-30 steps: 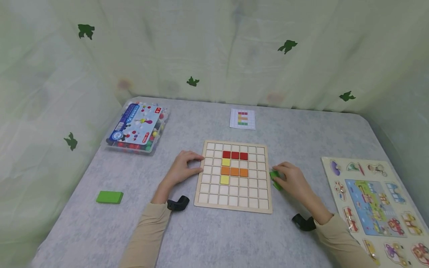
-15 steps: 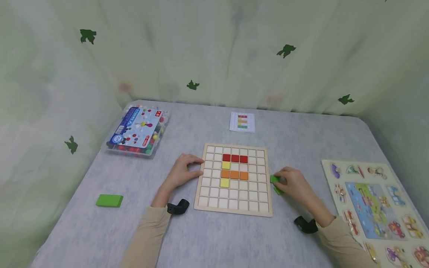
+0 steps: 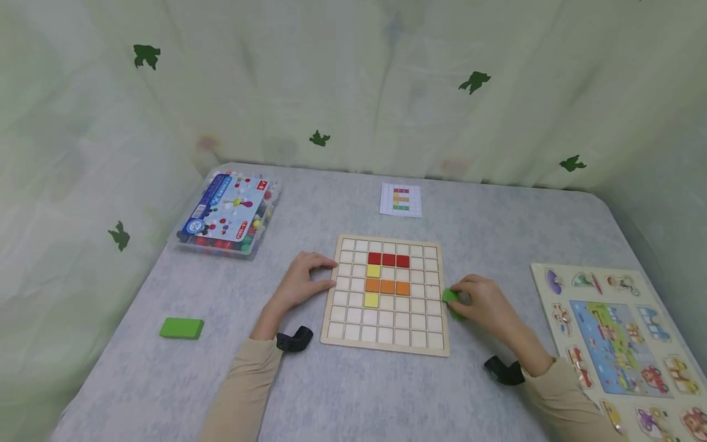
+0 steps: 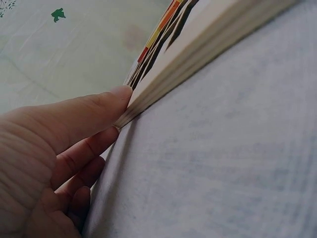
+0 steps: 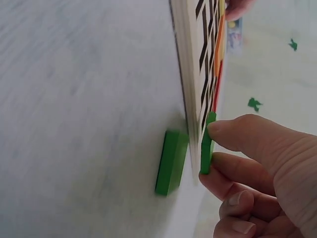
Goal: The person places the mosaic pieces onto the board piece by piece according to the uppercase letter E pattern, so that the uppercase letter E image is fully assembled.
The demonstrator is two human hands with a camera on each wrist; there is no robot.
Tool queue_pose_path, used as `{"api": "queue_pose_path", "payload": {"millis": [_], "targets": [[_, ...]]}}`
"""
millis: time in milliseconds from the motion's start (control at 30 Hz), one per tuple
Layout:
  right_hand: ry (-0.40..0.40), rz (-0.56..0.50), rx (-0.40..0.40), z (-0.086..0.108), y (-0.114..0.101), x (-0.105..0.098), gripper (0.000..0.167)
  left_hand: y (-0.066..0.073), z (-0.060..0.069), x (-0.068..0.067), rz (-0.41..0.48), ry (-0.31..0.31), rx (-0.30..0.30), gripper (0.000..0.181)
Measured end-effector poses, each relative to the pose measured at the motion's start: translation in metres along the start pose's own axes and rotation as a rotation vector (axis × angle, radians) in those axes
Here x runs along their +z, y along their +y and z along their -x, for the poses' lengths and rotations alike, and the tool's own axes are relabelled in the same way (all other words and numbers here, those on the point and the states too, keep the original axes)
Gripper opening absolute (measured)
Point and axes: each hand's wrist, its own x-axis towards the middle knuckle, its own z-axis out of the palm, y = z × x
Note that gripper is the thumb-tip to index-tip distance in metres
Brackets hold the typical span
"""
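A square wooden grid board [image 3: 386,348] lies mid-table, with red, yellow and orange square tiles [image 3: 388,287] set in some cells. My left hand [image 3: 298,282] touches the board's left edge with thumb and fingertips, the thumb [image 4: 111,101] at the rim. Off the right edge, my right hand [image 3: 486,306] pinches a small green tile [image 5: 207,146] between thumb and index finger, its other fingers curled. Beneath it, a second green piece [image 5: 171,163] lies on the table beside the board; the head view shows little of it behind the fingers.
A pattern card [image 3: 400,201] lies behind the board. At the back left is a clear plastic box [image 3: 226,215] of coloured pieces. One green block [image 3: 181,328] sits at the left, and a picture puzzle board [image 3: 624,344] lies at the right.
The held green tile has shifted slightly left, closer to the board's right edge. My left hand stays at the board's left edge. The head view has tilted a little.
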Motion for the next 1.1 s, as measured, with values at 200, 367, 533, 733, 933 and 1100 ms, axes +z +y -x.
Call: {"api": "queue_pose_path", "payload": {"millis": [200,367,533,733,933,1100], "targets": [[0.000,-0.063,-0.072,-0.005,-0.020,0.007,0.022,0.001,0.000,-0.001,0.006,-0.001,-0.006,0.035],[-0.001,-0.128,-0.145,-0.009,-0.040,0.015,0.019,0.002,0.001,0.000,0.000,0.009,0.008,0.035],[-0.018,-0.179,-0.187,-0.013,-0.059,0.025,0.020,0.002,0.001,0.000,0.008,0.012,0.007,0.035],[-0.087,-0.201,-0.195,-0.018,-0.082,0.034,0.021,0.002,0.001,0.000,0.016,0.011,0.000,0.035],[-0.086,-0.227,-0.236,-0.020,-0.095,0.041,0.020,0.002,0.001,0.001,0.016,0.002,-0.005,0.035],[-0.059,-0.180,-0.246,-0.021,-0.102,0.045,0.021,0.002,0.000,0.000,0.008,0.008,0.012,0.035]]}}
